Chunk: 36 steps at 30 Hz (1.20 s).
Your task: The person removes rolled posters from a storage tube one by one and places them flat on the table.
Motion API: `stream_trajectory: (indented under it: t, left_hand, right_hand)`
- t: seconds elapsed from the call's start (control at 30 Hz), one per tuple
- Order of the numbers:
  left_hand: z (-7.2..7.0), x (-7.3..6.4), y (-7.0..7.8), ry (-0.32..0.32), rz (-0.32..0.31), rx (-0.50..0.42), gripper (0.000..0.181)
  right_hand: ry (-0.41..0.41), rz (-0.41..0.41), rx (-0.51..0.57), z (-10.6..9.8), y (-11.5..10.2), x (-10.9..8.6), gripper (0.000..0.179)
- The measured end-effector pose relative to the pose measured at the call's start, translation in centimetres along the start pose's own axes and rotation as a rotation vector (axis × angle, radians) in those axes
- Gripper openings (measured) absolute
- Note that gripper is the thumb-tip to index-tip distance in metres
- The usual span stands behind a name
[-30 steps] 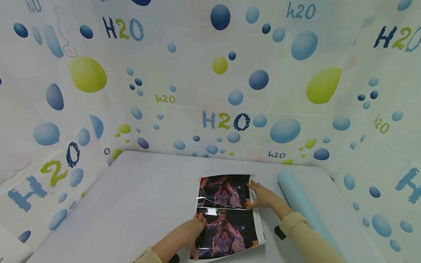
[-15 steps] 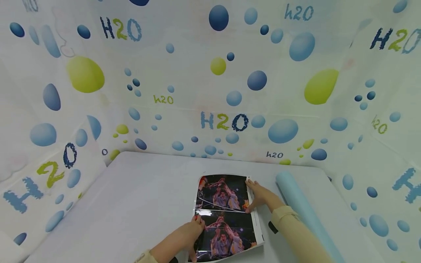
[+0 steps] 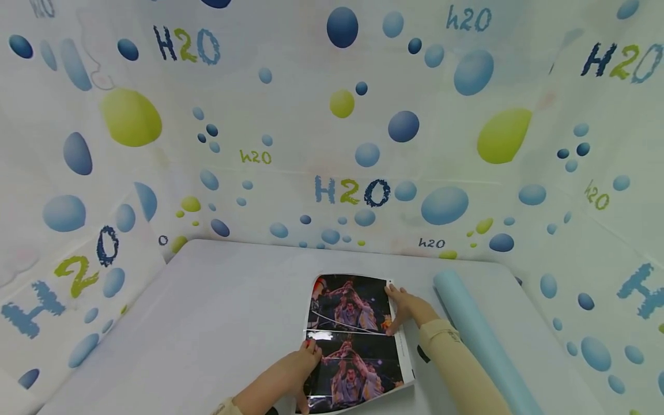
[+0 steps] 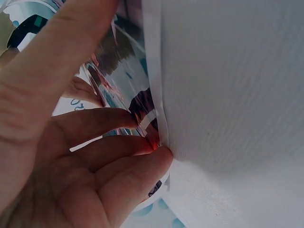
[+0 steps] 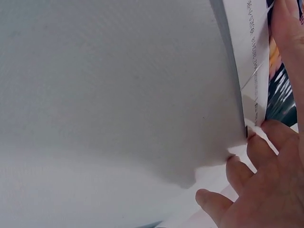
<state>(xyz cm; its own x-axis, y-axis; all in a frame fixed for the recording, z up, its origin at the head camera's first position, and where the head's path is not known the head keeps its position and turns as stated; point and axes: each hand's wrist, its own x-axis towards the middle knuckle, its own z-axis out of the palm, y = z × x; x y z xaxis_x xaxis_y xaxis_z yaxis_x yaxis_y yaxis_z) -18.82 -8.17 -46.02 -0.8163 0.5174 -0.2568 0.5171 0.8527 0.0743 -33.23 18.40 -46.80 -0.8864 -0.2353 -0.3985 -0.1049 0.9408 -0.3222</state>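
Note:
A glossy photo sheet (image 3: 363, 360) lies on the white table, with two similar dark pictures of people raising their arms, one above the other. White margin runs down its right side, with small print along it in the right wrist view. My left hand (image 3: 293, 369) is at its lower left edge; the fingertips (image 4: 159, 152) touch the edge, thumb spread apart. The right hand (image 3: 410, 305) rests at the upper right edge, fingers spread along the margin (image 5: 251, 61) and thumb lower down on the sheet. The sheet bows slightly between the hands.
A long light blue roll (image 3: 482, 340) lies along the right of the table, close beside my right forearm. White table surface (image 3: 223, 311) extends to the left. Behind and on both sides hangs a white curtain (image 3: 290, 104) printed with blue and green drops.
My right forearm has swung slightly left, its hand staying at the sheet's right edge. The left hand keeps its place on the left edge. The whole head view has shifted a little.

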Motion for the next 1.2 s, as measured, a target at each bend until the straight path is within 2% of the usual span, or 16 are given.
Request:
stream_trajectory:
  t: [0.13,0.33,0.57,0.83,1.2]
  left_hand:
    - [-0.06,-0.12,-0.09,0.002,0.009,-0.053,0.101]
    - [0.05,-0.23,-0.22,0.001,0.024,-0.071,0.102]
    - [0.02,-0.22,-0.25,-0.011,0.014,-0.125,0.101]
    - [-0.15,-0.16,-0.24,-0.017,0.014,-0.129,0.1]
    - [-0.04,-0.11,-0.42,-0.032,0.004,-0.198,0.1]
  right_hand:
    - [-0.001,0.02,-0.019,-0.06,-0.06,0.02,0.112]
    - [0.005,0.014,-0.029,0.1,-0.21,0.27,0.112]
    - [0.013,0.014,-0.044,0.07,-0.5,0.0,0.11]
    - [0.014,0.031,-0.056,-0.11,-0.49,0.07,0.11]
    - [0.001,0.059,-0.06,-0.06,-0.6,0.2,0.11]
